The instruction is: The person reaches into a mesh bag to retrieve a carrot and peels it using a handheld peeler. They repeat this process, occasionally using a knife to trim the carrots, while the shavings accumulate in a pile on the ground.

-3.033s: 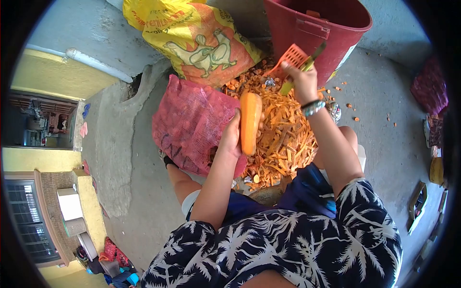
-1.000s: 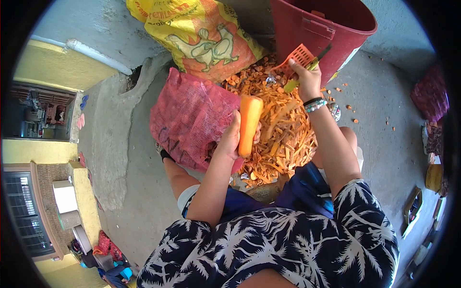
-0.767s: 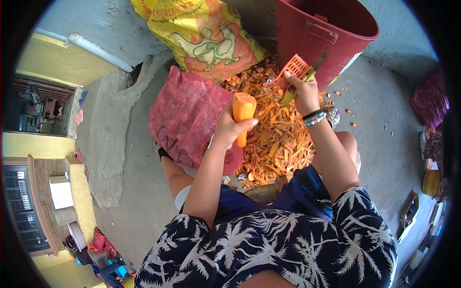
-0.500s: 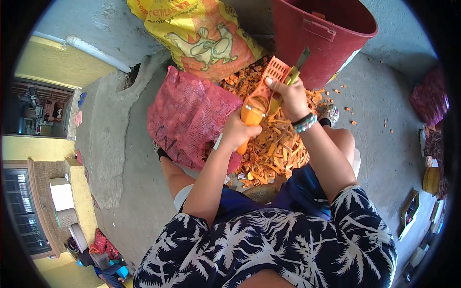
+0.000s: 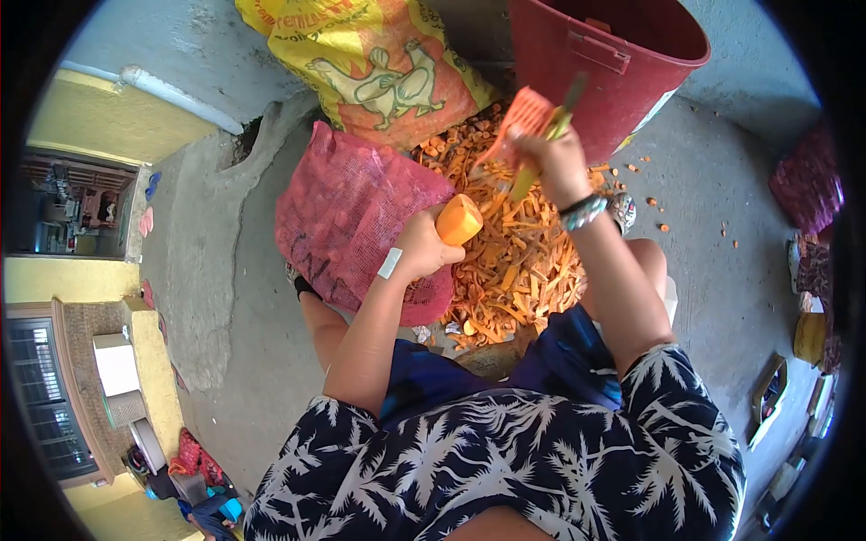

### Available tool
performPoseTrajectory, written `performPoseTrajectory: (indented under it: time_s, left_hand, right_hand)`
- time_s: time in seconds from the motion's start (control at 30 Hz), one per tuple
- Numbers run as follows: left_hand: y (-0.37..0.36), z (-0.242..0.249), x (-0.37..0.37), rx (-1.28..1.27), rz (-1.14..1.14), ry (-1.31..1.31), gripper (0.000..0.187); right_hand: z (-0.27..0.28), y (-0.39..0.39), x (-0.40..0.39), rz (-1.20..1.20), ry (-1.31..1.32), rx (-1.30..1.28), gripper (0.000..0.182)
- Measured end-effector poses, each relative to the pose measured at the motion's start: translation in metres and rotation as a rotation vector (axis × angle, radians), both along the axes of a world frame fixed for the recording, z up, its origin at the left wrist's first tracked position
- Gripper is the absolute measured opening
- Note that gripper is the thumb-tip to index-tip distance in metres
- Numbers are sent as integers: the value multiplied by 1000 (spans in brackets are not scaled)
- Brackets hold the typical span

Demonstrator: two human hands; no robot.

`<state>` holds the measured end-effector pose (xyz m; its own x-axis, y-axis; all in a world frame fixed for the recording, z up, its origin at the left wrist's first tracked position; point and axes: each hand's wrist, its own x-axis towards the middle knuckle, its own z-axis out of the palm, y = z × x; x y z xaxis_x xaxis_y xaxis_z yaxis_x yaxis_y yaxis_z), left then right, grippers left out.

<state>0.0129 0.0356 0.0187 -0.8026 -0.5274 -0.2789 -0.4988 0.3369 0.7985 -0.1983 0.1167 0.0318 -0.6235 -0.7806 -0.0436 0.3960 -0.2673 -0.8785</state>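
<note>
My left hand (image 5: 424, 248) is wrapped round a peeled carrot (image 5: 460, 219), its thick end pointing away from me. Beside it and farther forward, my right hand (image 5: 561, 167) grips an orange peeler (image 5: 525, 119) together with a knife (image 5: 574, 93) that has a yellow-green handle. Both tools are blurred by motion and stand apart from the carrot. Below the hands lies a heap of orange peelings (image 5: 519, 279) on the floor between my legs. A red mesh sack (image 5: 352, 207), filled with produce, touches the heap on the left, close to my left hand.
A tall red bin (image 5: 577, 81) stands ahead on the right. Against the wall leans a yellow printed sack (image 5: 379, 90). Small carrot ends (image 5: 663, 228) are scattered on the concrete floor at right. A purple sack (image 5: 807, 180) sits at the far right edge.
My left hand has drawn the carrot back toward me and left, out from under the peeler. My right hand has moved slightly away to the right, still holding peeler and knife.
</note>
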Motion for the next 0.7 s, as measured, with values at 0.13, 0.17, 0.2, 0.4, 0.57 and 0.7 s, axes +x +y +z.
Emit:
performPoseTrajectory:
  time_s: [0.13, 0.17, 0.2, 0.4, 0.57, 0.7]
  left_hand:
    - [19, 24, -4, -185, -40, 57, 44]
    - [23, 27, -5, -183, -66, 190, 42]
    - [23, 24, -5, -184, -70, 190, 42]
    - [13, 3, -3, -213, 57, 312, 40]
    - [23, -3, -11, -210, 102, 388, 35]
    - [25, 3, 1, 34, 204, 496, 34]
  right_hand:
    - [-10, -4, 27, 61, -83, 79, 26]
    - [-23, -10, 11, -47, -9, 170, 24]
    - [-37, -14, -9, -156, 64, 258, 22]
    - [20, 3, 38, -58, -167, 54, 19]
    - [-21, -10, 40, -69, -468, 117, 19]
    - [-80, -20, -18, -481, -228, 311, 22]
